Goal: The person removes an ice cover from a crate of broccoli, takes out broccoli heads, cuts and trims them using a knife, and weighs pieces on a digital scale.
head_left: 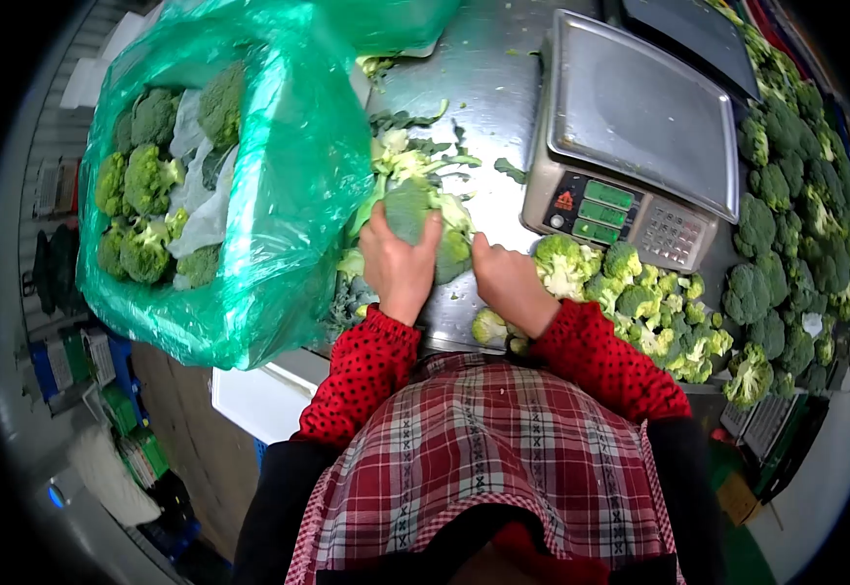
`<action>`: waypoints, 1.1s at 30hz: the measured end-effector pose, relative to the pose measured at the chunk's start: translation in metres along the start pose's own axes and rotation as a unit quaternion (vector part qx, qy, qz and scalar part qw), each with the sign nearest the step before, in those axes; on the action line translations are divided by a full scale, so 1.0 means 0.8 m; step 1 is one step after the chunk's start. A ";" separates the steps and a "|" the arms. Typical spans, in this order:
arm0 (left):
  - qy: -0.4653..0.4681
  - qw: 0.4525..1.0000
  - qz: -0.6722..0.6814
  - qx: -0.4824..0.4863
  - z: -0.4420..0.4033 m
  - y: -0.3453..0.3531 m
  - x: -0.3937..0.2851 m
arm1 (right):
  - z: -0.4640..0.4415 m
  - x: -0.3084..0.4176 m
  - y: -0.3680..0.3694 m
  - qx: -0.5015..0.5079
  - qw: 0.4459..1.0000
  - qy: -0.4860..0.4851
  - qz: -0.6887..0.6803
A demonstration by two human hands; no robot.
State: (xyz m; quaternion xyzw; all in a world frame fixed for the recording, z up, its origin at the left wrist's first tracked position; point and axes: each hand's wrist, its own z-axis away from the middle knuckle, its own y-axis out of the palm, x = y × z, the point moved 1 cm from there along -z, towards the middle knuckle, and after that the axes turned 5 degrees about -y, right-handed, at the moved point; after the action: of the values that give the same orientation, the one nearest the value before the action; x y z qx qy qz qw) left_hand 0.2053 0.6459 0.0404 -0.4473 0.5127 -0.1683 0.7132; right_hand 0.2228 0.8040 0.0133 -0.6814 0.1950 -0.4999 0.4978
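My left hand [398, 268] is closed round a green broccoli head [406, 207], thumb and fingers on either side of it. To its right my right hand [511, 285] forms a fist with the knuckles toward the broccoli; whatever it grips is hidden. Pale cut stems and leaves [410, 158] lie just beyond the left hand on the metal table [444, 83]. Small broccoli florets [630, 302] are heaped to the right of my right hand, and a few more pieces [489, 326] sit below it.
On the left stands a container lined with a green plastic bag [289, 195], with broccoli heads [152, 175] and white paper inside. A digital scale [639, 117] occupies the back right. Many broccoli heads [786, 224] are piled along the right edge. A white box [264, 400] is below the table's left.
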 end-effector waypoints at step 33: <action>-0.109 0.926 0.307 0.189 -0.065 0.006 0.031 | -0.045 -0.017 -0.030 0.178 0.981 0.040 -0.074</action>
State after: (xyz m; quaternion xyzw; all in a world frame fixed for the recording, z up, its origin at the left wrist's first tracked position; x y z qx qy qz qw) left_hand 0.1685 0.6068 0.0186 -0.1403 0.5030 0.0145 0.8527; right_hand 0.1801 0.8071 0.0279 -0.5740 0.0723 -0.5887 0.5646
